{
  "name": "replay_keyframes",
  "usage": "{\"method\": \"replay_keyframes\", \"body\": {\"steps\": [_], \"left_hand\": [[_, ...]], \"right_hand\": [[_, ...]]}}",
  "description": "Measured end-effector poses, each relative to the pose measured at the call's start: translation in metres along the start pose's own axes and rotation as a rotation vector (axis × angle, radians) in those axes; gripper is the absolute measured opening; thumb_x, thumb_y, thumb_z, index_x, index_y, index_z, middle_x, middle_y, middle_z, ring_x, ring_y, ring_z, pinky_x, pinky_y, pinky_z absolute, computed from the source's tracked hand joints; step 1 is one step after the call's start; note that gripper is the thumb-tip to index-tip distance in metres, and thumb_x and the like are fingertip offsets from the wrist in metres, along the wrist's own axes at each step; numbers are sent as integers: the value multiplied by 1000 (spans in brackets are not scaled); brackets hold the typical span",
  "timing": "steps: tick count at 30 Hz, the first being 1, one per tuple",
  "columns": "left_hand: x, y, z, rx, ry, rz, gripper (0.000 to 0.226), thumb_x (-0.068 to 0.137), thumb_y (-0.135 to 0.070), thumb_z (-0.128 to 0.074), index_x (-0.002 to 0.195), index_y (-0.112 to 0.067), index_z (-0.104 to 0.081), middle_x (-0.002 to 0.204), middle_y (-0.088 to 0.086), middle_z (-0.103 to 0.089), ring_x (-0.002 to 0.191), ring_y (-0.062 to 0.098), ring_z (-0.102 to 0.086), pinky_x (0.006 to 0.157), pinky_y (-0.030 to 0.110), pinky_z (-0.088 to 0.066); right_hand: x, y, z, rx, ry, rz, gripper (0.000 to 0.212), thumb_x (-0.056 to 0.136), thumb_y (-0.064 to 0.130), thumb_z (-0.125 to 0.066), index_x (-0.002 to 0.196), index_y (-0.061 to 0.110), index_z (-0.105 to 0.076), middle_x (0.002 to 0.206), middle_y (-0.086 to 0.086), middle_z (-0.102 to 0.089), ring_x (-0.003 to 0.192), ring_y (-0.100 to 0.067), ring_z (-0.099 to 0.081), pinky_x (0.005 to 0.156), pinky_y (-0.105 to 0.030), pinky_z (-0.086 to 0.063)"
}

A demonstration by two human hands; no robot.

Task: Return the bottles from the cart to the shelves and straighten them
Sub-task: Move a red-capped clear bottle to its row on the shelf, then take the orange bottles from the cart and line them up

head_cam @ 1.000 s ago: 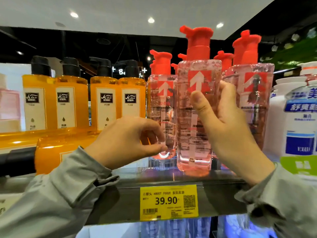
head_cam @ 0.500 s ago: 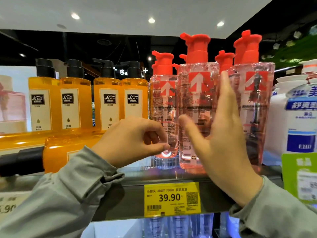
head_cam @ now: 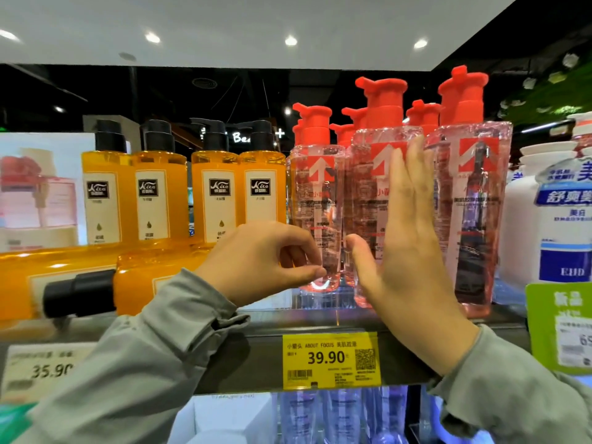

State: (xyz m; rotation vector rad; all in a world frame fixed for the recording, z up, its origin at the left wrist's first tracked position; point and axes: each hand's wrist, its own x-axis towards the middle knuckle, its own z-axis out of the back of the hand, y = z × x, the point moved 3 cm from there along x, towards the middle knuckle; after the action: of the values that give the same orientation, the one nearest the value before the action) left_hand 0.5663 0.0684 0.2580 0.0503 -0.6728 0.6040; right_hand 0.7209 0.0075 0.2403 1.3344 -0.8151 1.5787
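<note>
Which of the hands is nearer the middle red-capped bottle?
Right. The right hand is flat over the front of the middle red-capped bottle; the left hand is to its left, pinching the lower part of the left red-capped bottle.

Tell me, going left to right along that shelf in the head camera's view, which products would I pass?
Pale pink box → four upright orange bottles with black pumps → left pink bottle → middle pink bottle → right pink bottle → white bottles with blue labels.

pink bottles (head_cam: 474, 219), red pumps (head_cam: 384, 100) | orange bottles (head_cam: 88, 174), black pumps (head_cam: 110, 139) | yellow tag (head_cam: 330, 360)
</note>
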Motion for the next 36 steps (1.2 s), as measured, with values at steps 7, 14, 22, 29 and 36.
{"method": "replay_keyframes", "body": {"steps": [7,14,22,29,36], "left_hand": [[-1,-4,0,35,13,20,11,80,-44,-67,86,-35,-67,80,-18,-65,73,-3,-60,69,25,-55],[-5,-11,4,60,21,44,21,82,-37,-68,101,-28,-65,87,-12,-66,76,-1,-61,71,21,-54],[-41,-20,40,272,81,236,24,82,-42,-66,103,-34,-59,93,-18,-61,84,-3,-58,69,16,-49],[-100,-22,78,386,-14,459,23,80,-47,-66,98,-34,-61,89,-18,-63,81,-3,-60,72,25,-54],[-163,-13,116,438,-124,567,17,79,-46,-68,88,-33,-64,83,-17,-66,76,2,-63,73,36,-55]], "right_hand": [[2,-3,-1,22,13,-36,80,84,1,-60,150,10,-16,154,7,10,145,-14,15,121,-35,1],[3,1,5,57,-28,-46,77,80,5,-65,146,9,-25,160,-12,-2,148,-23,6,121,-40,-2],[-2,15,7,61,43,213,56,84,23,-55,135,3,-46,151,-15,-34,144,-25,-17,121,-36,-4],[-1,31,2,346,283,235,43,85,29,-53,126,13,-55,130,-6,-55,126,-20,-44,109,-34,-34],[-5,84,-24,471,468,253,45,85,26,-67,127,21,-52,125,1,-56,117,-17,-47,96,-30,-37]]}}
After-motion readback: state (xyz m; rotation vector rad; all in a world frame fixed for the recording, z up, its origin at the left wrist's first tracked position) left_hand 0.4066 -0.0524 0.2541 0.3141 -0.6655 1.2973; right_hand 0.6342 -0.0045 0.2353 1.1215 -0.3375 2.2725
